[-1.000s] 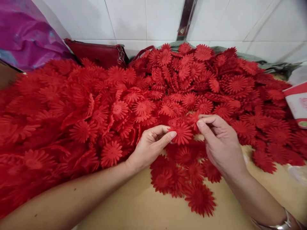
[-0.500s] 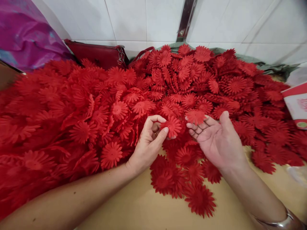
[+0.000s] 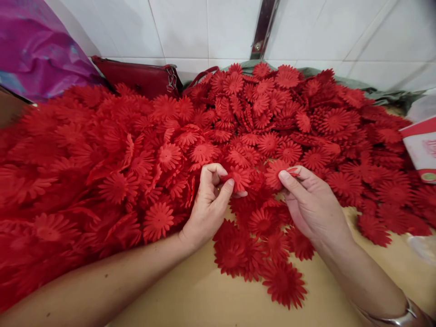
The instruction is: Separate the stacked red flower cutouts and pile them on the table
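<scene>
Between thumb and fingers, my left hand [image 3: 209,204] pinches a red fabric flower piece [image 3: 241,178], its petals fanning out to the right. My right hand [image 3: 311,202] grips another red flower piece [image 3: 273,175], thumb on top and fingers curled beneath. The two pieces are held apart at about the same height. Below them, several layered red flowers [image 3: 262,221] lie on the tan tabletop [image 3: 190,290]. One flower [image 3: 284,284] rests nearest to me. Whether either hand holds more than one layer, I cannot tell.
A large heap of red flower pieces [image 3: 116,186] spreads across the left and back of the table. Behind it sit a dark red handbag [image 3: 136,77] and a purple bag [image 3: 41,50], before a white tiled wall [image 3: 184,27]. At right stands a red and white box [image 3: 422,147].
My right hand has turned over from palm up, and its thumb has closed onto the flower piece. My left hand has shifted slightly left with its piece.
</scene>
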